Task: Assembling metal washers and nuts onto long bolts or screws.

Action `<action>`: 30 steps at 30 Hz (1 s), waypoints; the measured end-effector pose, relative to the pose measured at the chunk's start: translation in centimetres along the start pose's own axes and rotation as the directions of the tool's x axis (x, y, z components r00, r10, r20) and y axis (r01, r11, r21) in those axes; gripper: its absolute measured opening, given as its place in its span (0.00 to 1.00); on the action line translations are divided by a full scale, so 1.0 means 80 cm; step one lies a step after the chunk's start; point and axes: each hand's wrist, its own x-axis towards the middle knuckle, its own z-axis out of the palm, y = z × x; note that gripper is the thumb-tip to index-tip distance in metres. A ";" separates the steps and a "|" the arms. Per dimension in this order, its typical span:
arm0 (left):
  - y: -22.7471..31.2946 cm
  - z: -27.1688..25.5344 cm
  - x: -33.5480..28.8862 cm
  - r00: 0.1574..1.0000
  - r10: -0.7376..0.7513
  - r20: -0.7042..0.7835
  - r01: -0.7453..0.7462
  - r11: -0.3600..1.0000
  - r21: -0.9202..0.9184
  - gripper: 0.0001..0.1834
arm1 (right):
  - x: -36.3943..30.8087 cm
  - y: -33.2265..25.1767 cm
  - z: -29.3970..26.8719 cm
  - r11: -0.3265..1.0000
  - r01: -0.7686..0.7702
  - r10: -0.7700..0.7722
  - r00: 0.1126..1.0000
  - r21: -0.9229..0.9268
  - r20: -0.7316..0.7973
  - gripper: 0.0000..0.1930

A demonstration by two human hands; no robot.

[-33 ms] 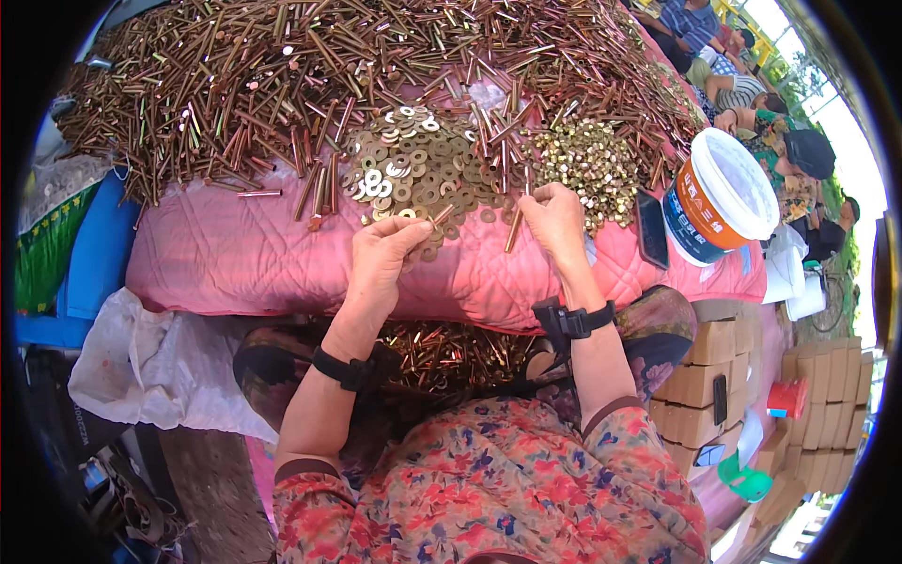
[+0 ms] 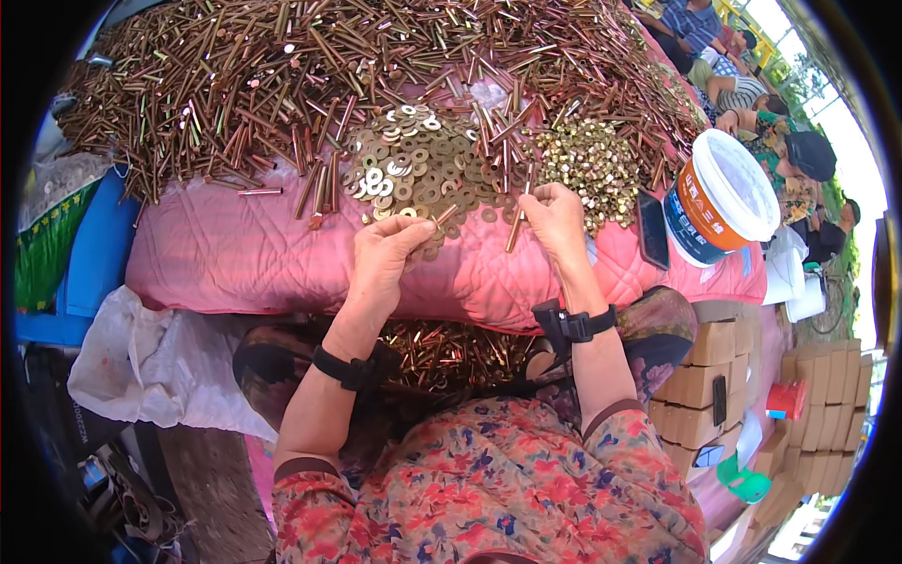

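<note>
My left hand [image 2: 383, 252] pinches a short, copper-coloured metal rod [image 2: 447, 214] between thumb and fingertips; a washer may sit on it, but that is too small to tell. In my right hand [image 2: 556, 221], a second metal rod [image 2: 513, 235] points down and toward me from the closed fingers. Just beyond both hands spreads a pile of flat brass-coloured washers [image 2: 413, 155]. Small gold-coloured nuts [image 2: 587, 169] lie heaped right behind my right hand. A large mass of copper-coloured rods [image 2: 272, 85] covers the far part of the pink quilted cloth [image 2: 235, 258].
A white bucket [image 2: 733, 179] with an orange and blue label stands right of the nuts, beside a dark phone [image 2: 652, 230]. More rods [image 2: 451, 352] lie below, between my knees. A white sack [image 2: 169, 357] hangs at left. Cardboard boxes [image 2: 700, 385] and several people are at right.
</note>
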 end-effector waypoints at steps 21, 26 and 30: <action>-0.012 0.008 0.008 0.964 0.222 0.149 -0.212 0.974 -0.084 0.08 | -0.074 -0.070 0.029 0.273 -0.434 -0.033 0.887 0.858 0.460 0.06; -0.024 0.014 0.007 0.981 0.129 0.143 -0.105 0.981 -0.165 0.11 | -0.088 -0.064 0.059 0.627 -0.159 -0.300 0.855 0.763 0.424 0.10; -0.018 0.005 0.006 0.995 0.038 0.095 -0.018 0.978 -0.208 0.10 | -0.051 -0.050 0.025 0.875 0.166 -0.346 0.871 0.454 0.348 0.07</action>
